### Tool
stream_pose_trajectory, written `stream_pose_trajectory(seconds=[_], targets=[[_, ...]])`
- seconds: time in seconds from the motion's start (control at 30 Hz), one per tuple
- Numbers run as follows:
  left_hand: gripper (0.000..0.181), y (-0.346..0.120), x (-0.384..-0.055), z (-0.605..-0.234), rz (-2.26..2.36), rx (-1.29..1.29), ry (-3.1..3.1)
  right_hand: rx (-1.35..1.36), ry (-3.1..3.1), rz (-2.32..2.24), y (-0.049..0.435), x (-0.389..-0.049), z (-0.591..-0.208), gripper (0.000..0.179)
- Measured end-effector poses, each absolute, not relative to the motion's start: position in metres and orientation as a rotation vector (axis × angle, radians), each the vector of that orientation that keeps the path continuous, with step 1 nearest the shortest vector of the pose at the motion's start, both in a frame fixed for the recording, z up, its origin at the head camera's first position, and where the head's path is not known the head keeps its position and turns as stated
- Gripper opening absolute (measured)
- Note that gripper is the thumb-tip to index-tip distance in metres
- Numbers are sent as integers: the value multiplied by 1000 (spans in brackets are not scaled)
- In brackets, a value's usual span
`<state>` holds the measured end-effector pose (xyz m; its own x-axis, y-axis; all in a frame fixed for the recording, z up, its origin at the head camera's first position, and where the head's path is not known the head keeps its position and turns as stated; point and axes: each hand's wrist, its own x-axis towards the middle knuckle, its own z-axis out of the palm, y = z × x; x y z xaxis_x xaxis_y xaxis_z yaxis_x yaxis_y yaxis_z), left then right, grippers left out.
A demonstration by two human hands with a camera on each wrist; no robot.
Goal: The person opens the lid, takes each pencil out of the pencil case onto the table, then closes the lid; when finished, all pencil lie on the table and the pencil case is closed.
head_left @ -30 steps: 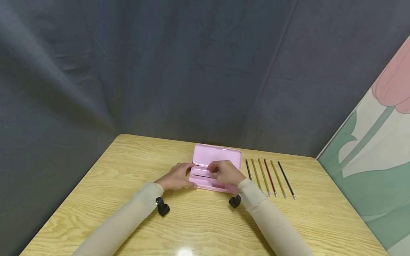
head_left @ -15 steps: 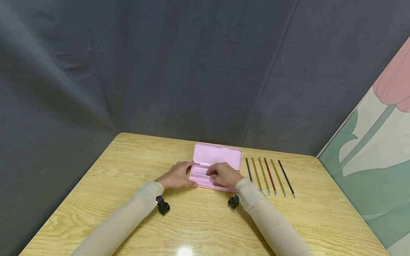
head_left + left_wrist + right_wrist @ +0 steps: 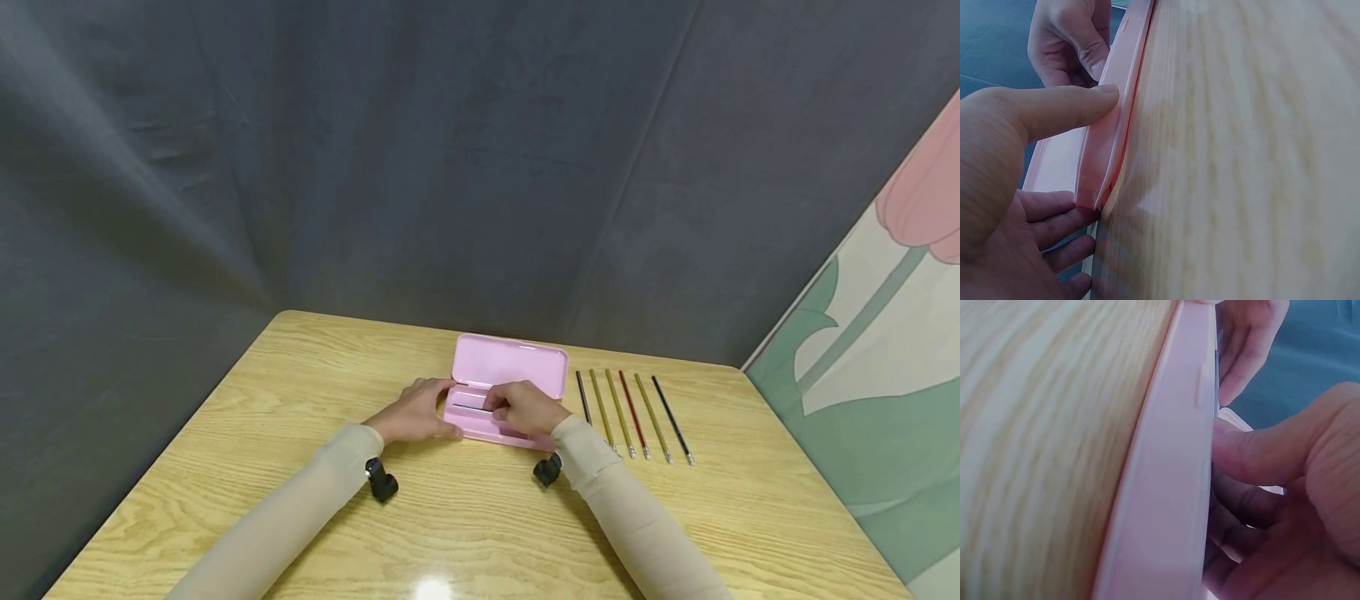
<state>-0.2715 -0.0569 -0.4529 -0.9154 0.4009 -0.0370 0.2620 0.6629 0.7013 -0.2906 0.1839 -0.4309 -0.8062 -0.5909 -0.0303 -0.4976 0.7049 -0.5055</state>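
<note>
A pink pencil case (image 3: 459, 419) lies open on the table, its lid (image 3: 510, 363) tipped back. My left hand (image 3: 414, 412) grips the left end of the case; in the left wrist view the thumb (image 3: 1079, 107) presses on the front wall and the fingers reach behind the end. Inside the case, my right hand (image 3: 528, 408) pinches a dark pencil (image 3: 468, 407) that lies lengthwise. Only the pencil's left part shows in the head view, the rest being under the hand. In the right wrist view the case's front wall (image 3: 1163, 450) hides the right fingertips.
Several pencils lie in a row to the right of the case: a dark one (image 3: 583, 398), yellow ones such as this yellow pencil (image 3: 620, 412), a red one (image 3: 634, 414) and a black one (image 3: 672, 419). Behind the wooden table (image 3: 360, 533) hangs a dark curtain (image 3: 420, 167).
My right hand has lowered the dark pencil deeper into the case and shifted slightly left. The left hand stays on the case's end. The pencils in the row have not moved.
</note>
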Motion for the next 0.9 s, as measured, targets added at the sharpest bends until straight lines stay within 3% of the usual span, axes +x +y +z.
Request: stream_pose_trajectory(seconds=[0.4,0.9], targets=[[91,-57,-274,-451,1077,543,2691,-858,2778,-895,187,-292,-427,22],[90,-56,-271,-452,1075,538,2704,-738,2989,-1180,204,-290,-399,15]])
